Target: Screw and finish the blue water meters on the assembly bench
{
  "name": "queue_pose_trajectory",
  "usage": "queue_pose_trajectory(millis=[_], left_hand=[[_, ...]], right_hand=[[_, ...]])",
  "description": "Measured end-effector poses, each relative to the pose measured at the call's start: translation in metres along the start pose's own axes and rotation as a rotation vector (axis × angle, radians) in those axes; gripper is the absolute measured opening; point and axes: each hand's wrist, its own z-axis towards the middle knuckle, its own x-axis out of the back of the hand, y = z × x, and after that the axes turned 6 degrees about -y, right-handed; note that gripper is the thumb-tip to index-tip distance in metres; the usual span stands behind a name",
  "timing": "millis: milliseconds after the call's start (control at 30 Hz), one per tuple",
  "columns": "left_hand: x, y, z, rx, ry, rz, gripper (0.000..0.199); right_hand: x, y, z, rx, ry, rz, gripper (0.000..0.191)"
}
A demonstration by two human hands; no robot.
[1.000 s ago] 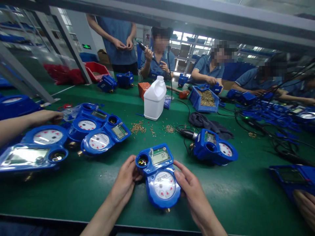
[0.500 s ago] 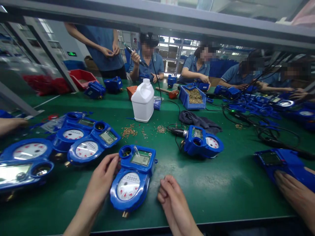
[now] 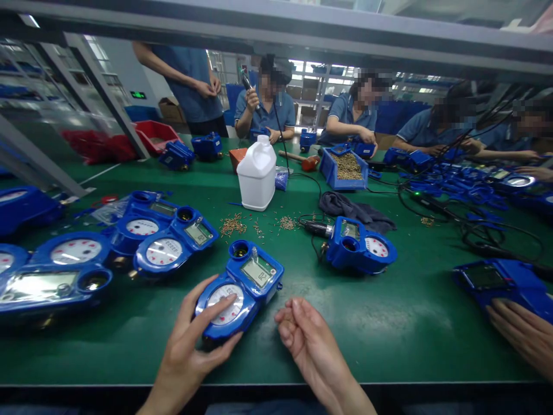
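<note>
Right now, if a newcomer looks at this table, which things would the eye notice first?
Probably the white jug, standing upright near the middle of the green table, with small brass-coloured pieces scattered on its near side. Closer, a blue meter sits within the left hand's grip, one finger across its dial.

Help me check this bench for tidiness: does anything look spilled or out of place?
Yes: small brass-coloured metal pieces lie in loose, scattered piles on the flat green tabletop near the white plastic jug, outside the blue plastic bin that holds similar-looking pieces. They look spilled, though perhaps deliberately placed.
</note>
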Motion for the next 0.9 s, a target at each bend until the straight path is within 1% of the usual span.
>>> queue_pose_trajectory(millis=[33, 100, 167, 233, 300, 400, 467, 533, 567, 633, 700, 733, 767, 800, 833, 900], left_hand=[[0.007, -0.011, 0.005, -0.049, -0.059, -0.023, 0.043], [0.016, -0.027, 0.012, -0.127, -0.148, -0.056, 0.045], [0.020, -0.035, 0.017, -0.170, -0.191, -0.062, 0.046], [0.021, -0.036, 0.019, -0.183, -0.213, -0.051, 0.047], [0.022, -0.034, 0.018, -0.161, -0.232, -0.041, 0.046], [0.028, -0.031, 0.017, -0.094, -0.297, -0.024, 0.045], [0.036, -0.028, 0.016, -0.039, -0.348, 0.004, 0.048], [0.045, -0.024, 0.014, 0.020, -0.351, 0.037, 0.051], [0.049, -0.020, 0.014, 0.032, -0.325, 0.053, 0.052], [0.054, -0.007, 0.011, 0.023, -0.218, 0.085, 0.050], [0.054, 0.012, 0.009, -0.019, -0.044, 0.114, 0.037], [0.051, 0.023, 0.008, -0.050, 0.045, 0.116, 0.030], [0.047, 0.035, 0.007, -0.084, 0.110, 0.114, 0.025], [0.041, 0.046, 0.007, -0.133, 0.135, 0.108, 0.023], [0.034, 0.057, 0.008, -0.193, 0.120, 0.095, 0.023], [0.016, 0.075, 0.011, -0.276, 0.023, 0.050, 0.026]], right_hand=[[0.001, 0.002, -0.001, -0.011, -0.031, -0.013, 0.024], [0.005, 0.006, -0.002, -0.030, -0.061, -0.015, 0.030], [0.009, 0.009, -0.002, -0.034, -0.040, 0.012, 0.032], [0.013, 0.010, -0.002, -0.035, 0.006, 0.042, 0.028], [0.016, 0.009, -0.004, -0.037, 0.039, 0.062, 0.025], [0.016, 0.005, -0.007, -0.021, 0.053, 0.067, 0.028], [0.015, 0.001, -0.009, -0.031, 0.031, 0.064, 0.030], [0.013, -0.001, -0.011, -0.053, -0.014, 0.061, 0.029], [0.012, -0.002, -0.011, -0.058, -0.037, 0.061, 0.026], [0.010, -0.002, -0.012, -0.052, -0.066, 0.058, 0.017], [0.009, -0.001, -0.012, -0.047, -0.068, 0.072, 0.012], [0.008, -0.001, -0.012, -0.052, -0.066, 0.091, 0.014], [0.008, -0.001, -0.012, -0.056, -0.064, 0.113, 0.015], [0.008, -0.001, -0.011, -0.059, -0.065, 0.137, 0.016], [0.008, -0.001, -0.011, -0.061, -0.068, 0.159, 0.017], [0.008, -0.002, -0.011, -0.058, -0.074, 0.188, 0.020]])
